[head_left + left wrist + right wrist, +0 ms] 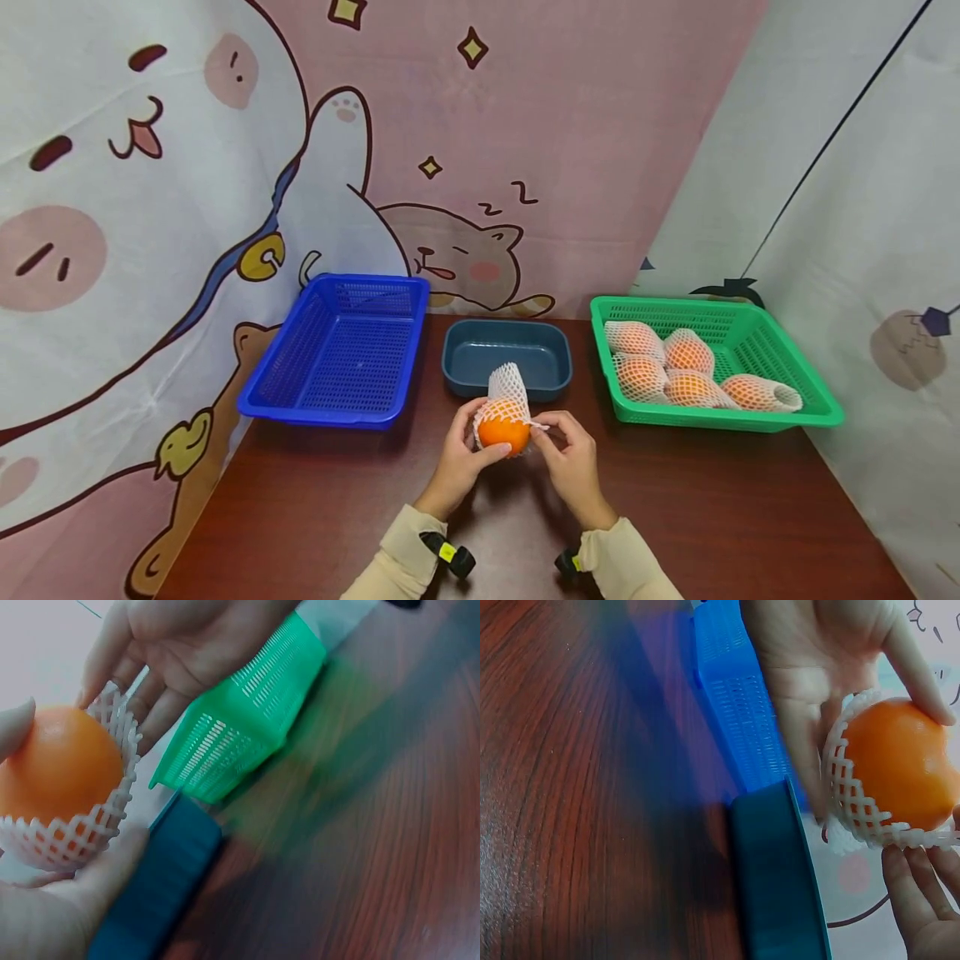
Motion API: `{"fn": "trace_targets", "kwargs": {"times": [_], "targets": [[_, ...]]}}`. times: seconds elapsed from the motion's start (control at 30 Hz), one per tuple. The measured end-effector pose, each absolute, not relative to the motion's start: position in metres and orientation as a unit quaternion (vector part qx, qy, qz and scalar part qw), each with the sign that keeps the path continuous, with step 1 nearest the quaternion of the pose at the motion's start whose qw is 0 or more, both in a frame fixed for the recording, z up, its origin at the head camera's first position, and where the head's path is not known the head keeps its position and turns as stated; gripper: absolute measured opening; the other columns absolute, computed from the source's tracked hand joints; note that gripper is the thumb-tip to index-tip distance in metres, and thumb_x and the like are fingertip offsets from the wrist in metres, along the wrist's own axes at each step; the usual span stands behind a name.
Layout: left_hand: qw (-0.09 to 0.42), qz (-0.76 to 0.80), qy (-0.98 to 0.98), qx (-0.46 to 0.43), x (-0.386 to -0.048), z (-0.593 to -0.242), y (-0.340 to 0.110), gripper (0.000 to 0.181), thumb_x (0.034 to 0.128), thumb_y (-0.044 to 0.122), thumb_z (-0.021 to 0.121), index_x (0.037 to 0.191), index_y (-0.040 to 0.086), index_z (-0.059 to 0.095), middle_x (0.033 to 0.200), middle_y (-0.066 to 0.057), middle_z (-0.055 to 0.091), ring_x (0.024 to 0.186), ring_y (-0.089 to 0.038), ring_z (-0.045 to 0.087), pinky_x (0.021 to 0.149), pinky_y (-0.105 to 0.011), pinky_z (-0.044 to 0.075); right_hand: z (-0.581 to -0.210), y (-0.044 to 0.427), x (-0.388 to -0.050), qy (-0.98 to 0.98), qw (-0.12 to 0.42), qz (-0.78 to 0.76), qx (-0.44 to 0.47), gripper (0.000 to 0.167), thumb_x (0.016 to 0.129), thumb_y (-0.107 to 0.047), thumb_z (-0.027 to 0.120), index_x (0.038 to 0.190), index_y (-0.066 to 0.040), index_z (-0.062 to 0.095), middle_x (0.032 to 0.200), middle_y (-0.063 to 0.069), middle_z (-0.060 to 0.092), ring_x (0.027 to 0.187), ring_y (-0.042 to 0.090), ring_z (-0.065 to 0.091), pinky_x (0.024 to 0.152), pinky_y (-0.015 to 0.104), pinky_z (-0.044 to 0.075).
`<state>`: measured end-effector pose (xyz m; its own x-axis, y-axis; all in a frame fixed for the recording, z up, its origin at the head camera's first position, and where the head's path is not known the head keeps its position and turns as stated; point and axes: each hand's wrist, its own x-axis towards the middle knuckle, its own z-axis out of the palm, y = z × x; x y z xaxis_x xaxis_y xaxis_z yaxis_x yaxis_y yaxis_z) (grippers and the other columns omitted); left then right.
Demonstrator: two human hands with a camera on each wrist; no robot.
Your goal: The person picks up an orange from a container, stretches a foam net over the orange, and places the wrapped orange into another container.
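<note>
An orange (pixel 504 435) sits partly bared in a white foam net sleeve (pixel 507 385) whose loose end points away from me. My left hand (pixel 457 462) holds the fruit from the left, its thumb on the bare skin. On the other side my right hand (pixel 573 467) pinches the stretched edge of the net. In the right wrist view, the orange (pixel 904 765) bulges out of the netting (pixel 855 799). The hands are just in front of a small dark teal tray (pixel 457 367), which the net's end partly overlaps.
A blue slotted basket (pixel 330 412) stands at the back left with nothing inside. At the back right, a green basket (pixel 720 417) contains several netted oranges (pixel 641 379). All stand on a dark wooden table (pixel 315 508) before a printed cloth (pixel 585 125).
</note>
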<state>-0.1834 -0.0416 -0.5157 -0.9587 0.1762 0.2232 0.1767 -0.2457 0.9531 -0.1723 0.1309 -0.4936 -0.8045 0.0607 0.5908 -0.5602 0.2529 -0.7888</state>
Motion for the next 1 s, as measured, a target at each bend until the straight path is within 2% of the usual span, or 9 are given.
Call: {"fn": "trace_targets", "kwargs": {"times": [0.1,0.23,0.43,0.53,0.63,0.83,1.0], "targets": [[0.0,-0.805,-0.578,-0.138,-0.19,-0.53,-0.038,0.073,0.0806,-0.005,0.073,0.142,-0.004,0.033,0.134,-0.019,0.045,0.114,-0.024,0.053,0.091,-0.031,0.049,-0.492,0.13,-0.171,-0.754,0.264,0.578,0.169,0.014,0.079,0.015,0.07,0.09,0.008,0.066,0.087,0.018,0.065,0.078,0.028,0.063,0.075,0.021,0.053],[0.029,-0.816,-0.566,-0.113,-0.195,-0.539,-0.035,0.072,0.0794,-0.008,0.072,0.141,-0.002,0.035,0.134,-0.02,0.047,0.111,-0.024,0.056,0.09,-0.032,0.05,-0.491,0.127,-0.167,-0.765,0.271,0.552,0.19,0.015,0.077,0.013,0.073,0.088,0.004,0.067,0.085,0.015,0.064,0.079,0.027,0.061,0.076,0.023,0.052],[0.078,-0.809,-0.574,-0.101,-0.197,-0.54,-0.032,0.072,0.0772,-0.013,0.071,0.14,-0.002,0.038,0.134,-0.022,0.046,0.109,-0.025,0.058,0.085,-0.03,0.052,-0.495,0.116,-0.162,-0.752,0.271,0.55,0.243,0.022,0.073,0.018,0.073,0.087,0.003,0.066,0.081,0.013,0.062,0.075,0.025,0.06,0.074,0.017,0.049],[0.093,-0.796,-0.59,-0.104,-0.199,-0.543,-0.033,0.073,0.0741,-0.017,0.068,0.14,-0.001,0.039,0.135,-0.022,0.046,0.112,-0.025,0.056,0.085,-0.029,0.052,-0.497,0.112,-0.16,-0.746,0.272,0.55,0.259,0.023,0.071,0.019,0.074,0.086,0.002,0.065,0.081,0.013,0.062,0.075,0.026,0.061,0.072,0.023,0.05],[0.088,-0.786,-0.6,-0.118,-0.199,-0.544,-0.035,0.074,0.0734,-0.018,0.066,0.14,0.002,0.041,0.137,-0.019,0.046,0.115,-0.025,0.054,0.088,-0.028,0.05,-0.498,0.109,-0.159,-0.744,0.274,0.549,0.265,0.024,0.071,0.019,0.073,0.086,0.002,0.065,0.082,0.013,0.062,0.075,0.026,0.061,0.071,0.029,0.051],[0.065,-0.791,-0.586,-0.163,-0.199,-0.542,-0.039,0.068,0.0826,-0.011,0.067,0.143,0.001,0.038,0.141,-0.02,0.043,0.12,-0.025,0.051,0.092,-0.03,0.048,-0.497,0.111,-0.16,-0.742,0.284,0.555,0.246,0.023,0.072,0.019,0.072,0.086,0.002,0.065,0.083,0.013,0.062,0.078,0.025,0.061,0.077,0.017,0.047],[0.07,-0.794,-0.585,-0.153,-0.2,-0.541,-0.039,0.069,0.0804,-0.017,0.062,0.143,0.002,0.039,0.142,-0.019,0.043,0.119,-0.025,0.052,0.09,-0.03,0.049,-0.497,0.108,-0.158,-0.744,0.28,0.548,0.261,0.024,0.071,0.019,0.073,0.086,0.002,0.065,0.082,0.013,0.062,0.077,0.025,0.06,0.078,0.017,0.046]]}}
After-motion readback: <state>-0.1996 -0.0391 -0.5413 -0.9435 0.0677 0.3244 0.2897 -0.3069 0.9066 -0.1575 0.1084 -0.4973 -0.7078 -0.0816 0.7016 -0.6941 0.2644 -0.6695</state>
